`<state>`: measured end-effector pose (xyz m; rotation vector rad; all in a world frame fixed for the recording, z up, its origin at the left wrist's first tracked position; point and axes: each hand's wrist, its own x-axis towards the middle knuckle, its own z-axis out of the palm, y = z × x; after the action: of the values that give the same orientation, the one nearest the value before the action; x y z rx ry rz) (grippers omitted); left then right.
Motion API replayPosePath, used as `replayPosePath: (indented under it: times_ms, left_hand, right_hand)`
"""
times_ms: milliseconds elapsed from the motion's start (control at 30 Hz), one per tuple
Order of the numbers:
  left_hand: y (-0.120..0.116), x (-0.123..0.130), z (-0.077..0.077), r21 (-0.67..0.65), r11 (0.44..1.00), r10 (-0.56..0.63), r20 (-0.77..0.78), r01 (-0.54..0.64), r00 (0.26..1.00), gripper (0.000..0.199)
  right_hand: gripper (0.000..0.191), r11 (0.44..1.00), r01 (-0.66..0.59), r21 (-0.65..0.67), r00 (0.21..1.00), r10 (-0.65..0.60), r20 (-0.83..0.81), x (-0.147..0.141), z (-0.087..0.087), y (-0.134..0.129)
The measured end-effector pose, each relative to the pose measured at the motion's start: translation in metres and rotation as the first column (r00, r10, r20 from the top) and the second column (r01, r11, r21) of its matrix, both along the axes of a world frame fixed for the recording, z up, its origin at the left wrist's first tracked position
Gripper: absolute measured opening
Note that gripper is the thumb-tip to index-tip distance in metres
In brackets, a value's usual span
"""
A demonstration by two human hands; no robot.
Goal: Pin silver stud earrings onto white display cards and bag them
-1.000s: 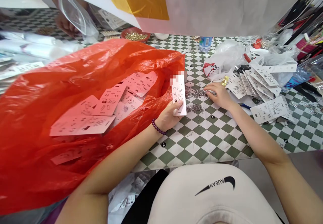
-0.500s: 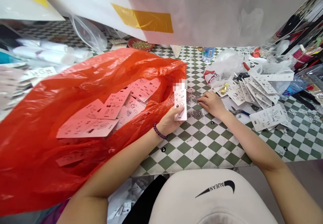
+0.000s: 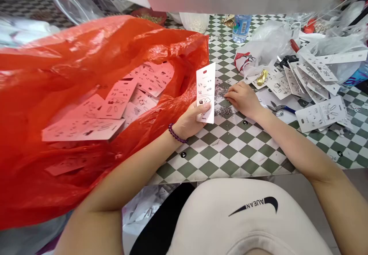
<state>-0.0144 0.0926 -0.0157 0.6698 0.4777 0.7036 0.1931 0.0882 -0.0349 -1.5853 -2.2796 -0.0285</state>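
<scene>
Pinching a loaded card (image 3: pixel 206 78) between closed fingers, the left hand (image 3: pixel 188 122) holds it at ten o'clock from remaining loose pieces (image 3: pixel 224 111), where the right hand's (image 3: pixel 245 99) fingers bunch, their hold unclear, while other cards (image 3: pixel 116 103) lie loaded in the red bag (image 3: pixel 97 51) at nine.

Red bag (image 3: pixel 97 51); white card (image 3: pixel 206 79); green-and-white checked tablecloth (image 3: pixel 230 166).

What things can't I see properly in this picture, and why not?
In the head view:
1. The left hand: most of its fingers are hidden behind the white rectangular cardboard card.
2. That card's finest print: too small to read.
3. Whether the right hand pinches one of the tiny dark-silver metal pieces: too small to tell.
4. The shiny red plastic bag: cut off by the left edge.
</scene>
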Motion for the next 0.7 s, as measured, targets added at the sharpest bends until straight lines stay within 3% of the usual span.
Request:
replayPosePath:
  times_ms: [200,333,433,567,633,700]
  left_hand:
    - [0.001,-0.001,-0.002,-0.007,1.0,0.002,0.01,-0.002,1.0,0.035]
    - [-0.004,-0.003,0.004,-0.147,0.989,0.039,0.029,-0.034,0.999,0.034]
    - [-0.017,-0.001,0.011,-0.23,0.973,0.037,0.091,-0.015,0.995,0.029]
    - [-0.037,0.003,0.014,-0.241,0.962,-0.078,0.205,0.127,0.976,0.034]
    - [-0.044,0.003,0.013,-0.243,0.944,-0.166,0.237,0.223,0.957,0.036]
    - [-0.046,0.002,0.011,-0.248,0.921,-0.237,0.255,0.3,0.938,0.037]
  right_hand:
    - [0.021,0.999,0.001,-0.048,0.997,-0.005,-0.079,0.004,0.004,0.001]
    - [0.017,0.998,0.013,-0.066,0.985,-0.024,-0.168,0.005,0.022,-0.004]
    - [0.015,0.988,0.031,-0.15,0.889,-0.096,-0.447,-0.004,0.042,-0.025]
    - [0.011,0.956,-0.12,-0.268,0.754,-0.088,-0.651,-0.024,0.052,-0.066]
    - [0.013,0.961,-0.191,-0.202,0.812,0.039,-0.583,-0.028,0.047,-0.081]
    - [0.017,0.948,-0.283,-0.143,0.914,0.222,-0.339,-0.025,0.037,-0.088]
